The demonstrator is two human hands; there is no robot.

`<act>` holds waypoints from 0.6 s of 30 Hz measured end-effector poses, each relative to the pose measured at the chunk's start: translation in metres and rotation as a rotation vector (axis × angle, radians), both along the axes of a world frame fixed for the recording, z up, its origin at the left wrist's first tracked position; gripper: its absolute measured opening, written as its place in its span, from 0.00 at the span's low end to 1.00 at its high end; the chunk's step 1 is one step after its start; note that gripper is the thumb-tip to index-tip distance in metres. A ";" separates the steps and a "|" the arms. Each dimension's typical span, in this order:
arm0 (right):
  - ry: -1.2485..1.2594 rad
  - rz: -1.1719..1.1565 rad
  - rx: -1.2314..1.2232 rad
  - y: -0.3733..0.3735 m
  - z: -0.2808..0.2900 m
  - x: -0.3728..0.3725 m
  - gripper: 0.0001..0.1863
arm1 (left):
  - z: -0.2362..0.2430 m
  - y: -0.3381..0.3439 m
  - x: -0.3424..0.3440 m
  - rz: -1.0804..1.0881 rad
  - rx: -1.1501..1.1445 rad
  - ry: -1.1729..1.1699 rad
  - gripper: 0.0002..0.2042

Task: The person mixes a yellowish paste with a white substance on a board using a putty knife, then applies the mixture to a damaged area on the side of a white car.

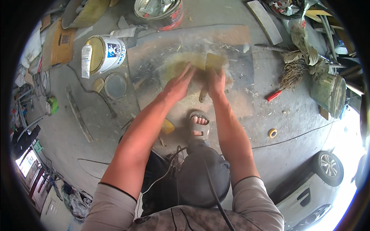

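A flat, stained board (237,38) lies on the floor in front of me, with a yellowish, dusty patch (171,61) at its middle. My left hand (178,85) is over that patch, fingers stretched out and holding nothing; whether they touch it I cannot tell. Just to its right, my right hand (217,82) grips a putty knife (214,61). Its broad, yellow-smeared blade points away from me, and the end of its handle shows below the hand. My sandalled foot (199,125) rests at the board's near edge.
A white paint can (111,54) lies tilted at left, a tube against it, near a round lid (115,86). Another can (163,17) stands at the far edge. To the right are a red-handled tool (274,96), a tape roll (273,133), a twig broom (293,73) and a parked car (308,196).
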State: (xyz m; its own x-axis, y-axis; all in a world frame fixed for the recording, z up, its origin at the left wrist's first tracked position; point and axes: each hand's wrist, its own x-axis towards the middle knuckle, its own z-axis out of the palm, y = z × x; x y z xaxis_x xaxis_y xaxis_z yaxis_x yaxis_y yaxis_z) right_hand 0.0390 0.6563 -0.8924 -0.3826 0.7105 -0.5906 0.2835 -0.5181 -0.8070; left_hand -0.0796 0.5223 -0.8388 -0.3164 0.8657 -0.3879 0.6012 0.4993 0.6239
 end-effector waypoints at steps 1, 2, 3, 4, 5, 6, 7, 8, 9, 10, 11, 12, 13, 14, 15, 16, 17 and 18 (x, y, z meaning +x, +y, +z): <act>-0.114 -0.030 0.136 0.000 0.002 0.000 0.16 | 0.001 0.006 -0.001 -0.025 -0.058 0.005 0.41; -0.192 -0.008 0.239 -0.001 0.004 -0.001 0.16 | 0.001 0.010 -0.002 -0.030 -0.107 0.010 0.41; -0.274 -0.007 0.346 -0.002 0.006 -0.002 0.16 | 0.001 0.014 -0.002 -0.044 -0.175 0.001 0.41; -0.249 0.029 0.291 -0.004 0.009 -0.003 0.14 | -0.001 0.017 -0.002 -0.056 -0.234 -0.010 0.40; -0.220 0.044 0.247 -0.005 0.011 -0.005 0.13 | -0.003 0.019 -0.003 -0.096 -0.265 0.052 0.40; -0.216 0.018 0.202 -0.006 0.014 -0.006 0.11 | -0.005 0.020 -0.003 -0.135 -0.296 0.103 0.40; -0.054 0.006 0.036 -0.007 0.016 -0.008 0.11 | -0.008 0.019 -0.003 -0.159 -0.317 0.175 0.40; 0.092 -0.052 -0.125 -0.007 0.018 -0.010 0.11 | -0.010 0.018 -0.003 -0.171 -0.292 0.223 0.39; 0.230 -0.098 -0.318 -0.006 0.020 -0.011 0.11 | -0.011 0.016 -0.004 -0.165 -0.253 0.297 0.38; 0.385 -0.053 -0.305 -0.006 0.021 -0.012 0.09 | -0.012 0.013 -0.005 -0.180 -0.285 0.320 0.36; 0.313 -0.081 -0.228 -0.005 0.022 -0.012 0.09 | -0.013 0.010 -0.007 -0.150 -0.274 0.313 0.35; 0.300 -0.046 -0.166 -0.004 0.023 -0.011 0.08 | -0.013 0.006 -0.010 -0.140 -0.329 0.260 0.35; 0.312 0.006 -0.100 -0.004 0.023 -0.009 0.09 | -0.013 0.003 -0.012 -0.116 -0.316 0.227 0.34; 0.260 0.050 -0.078 -0.003 0.023 -0.005 0.09 | -0.013 -0.001 -0.014 -0.146 -0.278 0.300 0.33; 0.204 0.012 -0.110 -0.004 0.024 0.000 0.10 | -0.014 -0.005 -0.016 -0.162 -0.167 0.393 0.32; 0.144 -0.025 -0.146 -0.006 0.025 0.007 0.10 | -0.015 -0.008 -0.017 -0.194 -0.121 0.501 0.31; 0.004 -0.094 -0.188 -0.008 0.026 0.015 0.10 | -0.016 -0.011 -0.018 -0.159 -0.048 0.485 0.28; -0.016 -0.057 -0.244 -0.012 0.029 0.025 0.10 | -0.018 -0.013 -0.019 -0.146 -0.037 0.487 0.26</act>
State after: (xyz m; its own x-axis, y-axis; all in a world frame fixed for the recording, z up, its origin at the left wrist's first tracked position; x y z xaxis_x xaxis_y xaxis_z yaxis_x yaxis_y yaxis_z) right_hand 0.0644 0.6442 -0.8634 -0.3354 0.5658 -0.7532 0.2602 -0.7128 -0.6513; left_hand -0.0988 0.5095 -0.8566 -0.3452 0.9028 -0.2563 0.8830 0.4050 0.2372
